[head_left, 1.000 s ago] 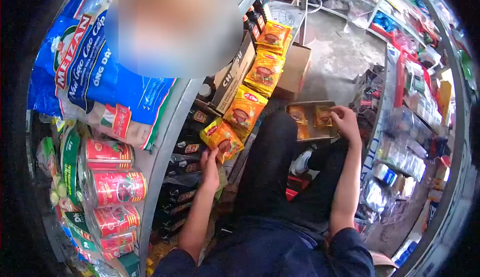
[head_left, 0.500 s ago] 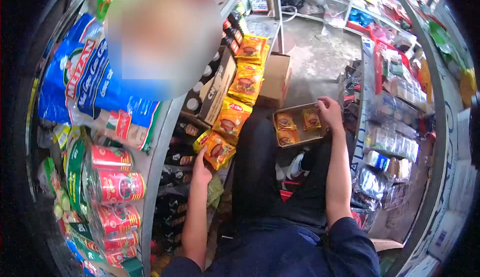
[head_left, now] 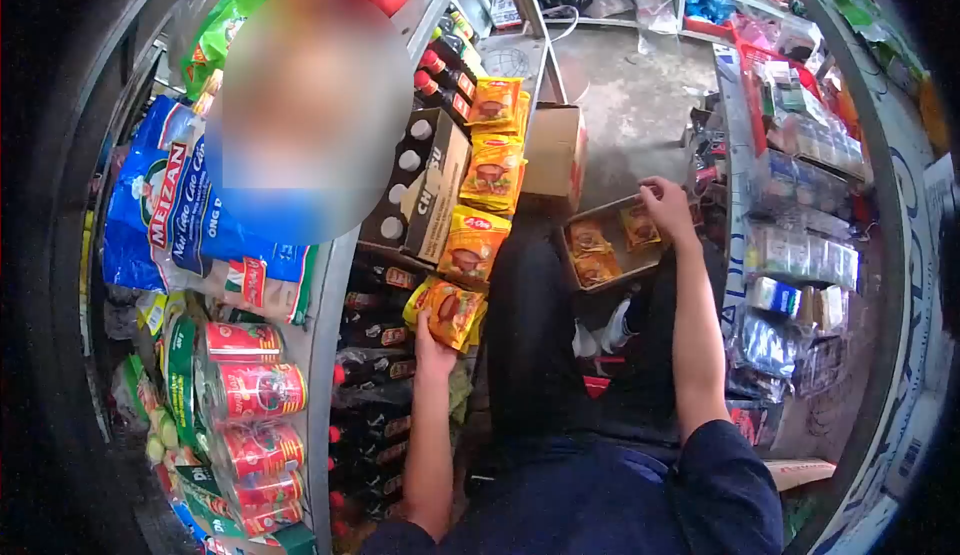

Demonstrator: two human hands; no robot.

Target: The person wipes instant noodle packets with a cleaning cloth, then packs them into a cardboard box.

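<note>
My left hand (head_left: 433, 344) is closed on the nearest of the orange seasoning packets (head_left: 447, 313), its thumb on the front. Further stacks of the same orange packets (head_left: 473, 244) run away from me in a row beside the bottles. My right hand (head_left: 672, 211) has its fingers bent over the right rim of a shallow cardboard box (head_left: 625, 273), seemingly gripping it. Inside the box lie several small orange packets (head_left: 592, 238). The box rests by my knees. The undersides of both hands' fingers are partly hidden.
Dark bottles with red caps (head_left: 375, 367) fill the lower left shelf. A Chinsu carton (head_left: 430, 190) of bottles stands behind them. A grey shelf edge (head_left: 325, 385) borders tins (head_left: 262, 391) on the left. A brown carton (head_left: 552, 155) stands ahead; packaged goods (head_left: 800, 265) line the right shelf.
The whole view has shifted, so the left shelf goods sit further right and the bottle carton shows more fully. Both hands keep about the same places on the packets and the box.
</note>
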